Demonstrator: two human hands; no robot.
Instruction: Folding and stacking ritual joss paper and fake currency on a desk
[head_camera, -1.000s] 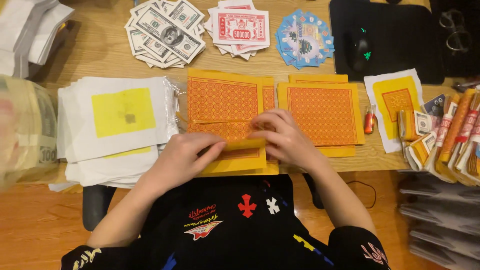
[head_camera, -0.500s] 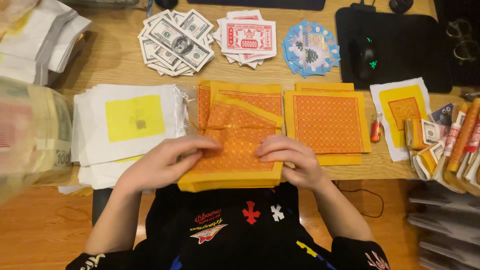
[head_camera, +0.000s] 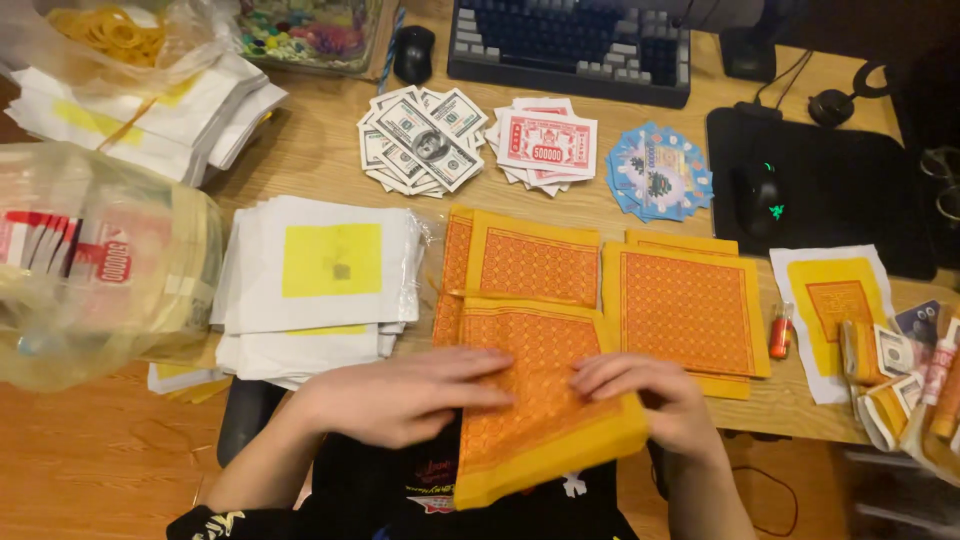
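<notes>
Your left hand (head_camera: 405, 397) lies flat, fingers stretched out together, on the left part of a stack of yellow-and-orange paper sheets (head_camera: 540, 400) that hangs over the near edge of the desk (head_camera: 320, 160) toward your lap. Your right hand (head_camera: 655, 392) presses on the right side of the same stack with the fingers curled down over it; whether the thumb is tucked under the sheets you cannot tell from this angle. The stack sits tilted, its near corner dropping past the desk edge. Just behind it lies another pile of orange sheets (head_camera: 530, 262), and to its right, touching it, a wider orange pile (head_camera: 688, 308). Left of these sits a stack of white sheets with a yellow square (head_camera: 320, 275), and beyond that, at the left edge, a clear plastic bag of paper bundles (head_camera: 95, 265). Toward the far side of the desk you have a fan of mock banknotes (head_camera: 418, 135), a pile of red-and-white notes (head_camera: 545, 143) and a round fan of blue printed papers (head_camera: 660, 172). A keyboard (head_camera: 570, 45) lies along the far edge, and a mouse (head_camera: 762, 195) rests on a black mat (head_camera: 850, 190) at the right. Near the right edge lies a white sheet with a yellow and orange centre (head_camera: 835, 305), with a small red lighter (head_camera: 780, 332) just beside it.
</notes>
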